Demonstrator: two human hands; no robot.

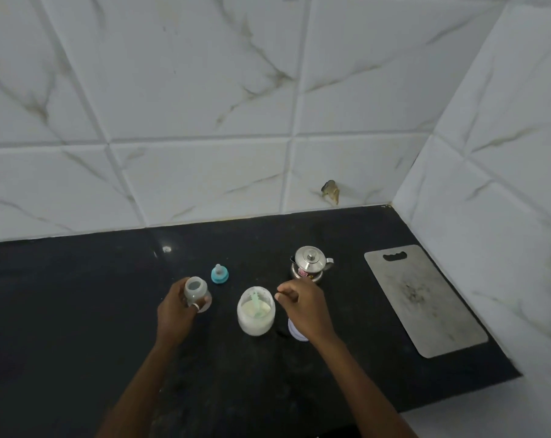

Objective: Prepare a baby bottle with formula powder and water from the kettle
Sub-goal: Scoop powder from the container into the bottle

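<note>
On the black counter (78,295), my left hand (176,311) grips an open clear baby bottle (195,290), standing upright. Its blue teat cap (219,274) lies just behind it. An open jar of pale formula powder (255,311) stands in the middle with a light green scoop (256,303) resting inside. My right hand (302,308) hovers just right of the jar, fingers curled with nothing visible in them. The jar's white lid (296,334) lies partly hidden under that wrist. A small steel kettle (310,263) stands behind my right hand.
A grey steel cutting board (425,301) lies flat at the right near the corner wall. White marble-patterned tiles (204,121) back the counter. The counter's front edge runs at lower right.
</note>
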